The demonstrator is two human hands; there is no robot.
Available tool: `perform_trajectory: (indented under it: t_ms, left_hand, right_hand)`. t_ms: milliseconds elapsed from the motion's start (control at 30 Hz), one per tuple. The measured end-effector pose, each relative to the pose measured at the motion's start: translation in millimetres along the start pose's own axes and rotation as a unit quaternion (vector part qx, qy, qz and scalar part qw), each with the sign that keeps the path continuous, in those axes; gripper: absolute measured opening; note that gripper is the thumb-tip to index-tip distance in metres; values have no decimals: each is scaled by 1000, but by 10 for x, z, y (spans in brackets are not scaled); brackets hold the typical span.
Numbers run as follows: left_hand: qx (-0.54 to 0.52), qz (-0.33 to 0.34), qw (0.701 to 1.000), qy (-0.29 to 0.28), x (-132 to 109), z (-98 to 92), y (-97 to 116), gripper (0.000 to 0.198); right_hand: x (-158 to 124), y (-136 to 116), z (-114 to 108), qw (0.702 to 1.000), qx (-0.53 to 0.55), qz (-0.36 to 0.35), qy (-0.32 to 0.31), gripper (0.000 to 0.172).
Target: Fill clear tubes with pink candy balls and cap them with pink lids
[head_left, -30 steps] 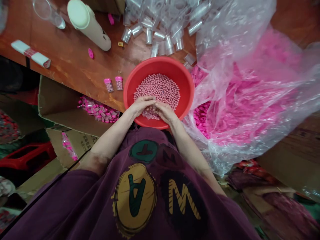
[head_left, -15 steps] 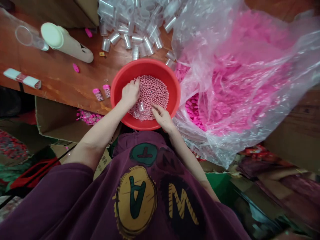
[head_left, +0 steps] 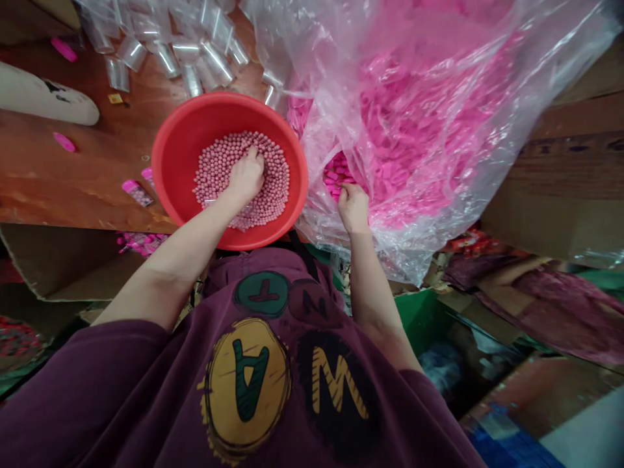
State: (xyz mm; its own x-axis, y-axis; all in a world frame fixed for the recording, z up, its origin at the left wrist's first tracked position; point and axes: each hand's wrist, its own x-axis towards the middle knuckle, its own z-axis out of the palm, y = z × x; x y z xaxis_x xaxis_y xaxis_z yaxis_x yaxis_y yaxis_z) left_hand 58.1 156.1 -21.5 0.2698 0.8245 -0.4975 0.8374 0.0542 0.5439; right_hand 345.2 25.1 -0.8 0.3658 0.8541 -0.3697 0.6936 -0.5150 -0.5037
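Inside a red plastic bowl (head_left: 171, 140) lies a heap of pink beads (head_left: 212, 162). My left hand (head_left: 247, 175) is down in those beads with its fingers curled closed; what they hold, if anything, is hidden. Part of a clear plastic container (head_left: 209, 203) shows beside my left wrist. My right hand (head_left: 354, 207) is at the opening of a clear plastic bag (head_left: 316, 146) full of pink caps (head_left: 336, 170). Its thumb and fingers are pinched together at the caps, and I cannot make out what is between them.
Several clear plastic tubes (head_left: 168, 62) lie behind the bowl. A bead-filled tube with a pink cap (head_left: 138, 193) rests at its left, and a white bottle (head_left: 46, 97) lies farther left. Below the table edge, a cardboard box (head_left: 63, 266) holds pink-capped pieces (head_left: 141, 242).
My right hand has left the bowl and moved right to the bag of pink caps. My left hand stays in the beads, nearer their middle. The view has shifted right.
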Motion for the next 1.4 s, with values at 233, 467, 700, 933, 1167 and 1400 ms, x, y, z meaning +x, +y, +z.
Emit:
perform_trajectory:
  t_ms: [233,467,700,933,1167,1400]
  left_hand:
    - [-146,71,987,17,-220,183,109,46]
    - [-496,20,867,-40,-619,-43,162,29]
    - [-636,-40,756,-147,-975,-398,239,36]
    - [-684,-61,712,-145,-1069,-467,406,25]
    - [-671,-58,734,-91,-1106,-481,361,10]
    - [-664,-47,740,-91,-1129,-482,256,21]
  right_hand:
    - [428,-269,327,990,-126,39,-51,39]
    - [317,-244,149,987,-158,16,-34,31]
    - [-44,-359,-16,979,198,21,39,45]
    - [-86,-1274,14,922,339,-159,-97,51]
    - [-176,-1737,-64,930,209,-281,-114,38]
    - [-156,-1788,-71,910,156,-361,-132,23]
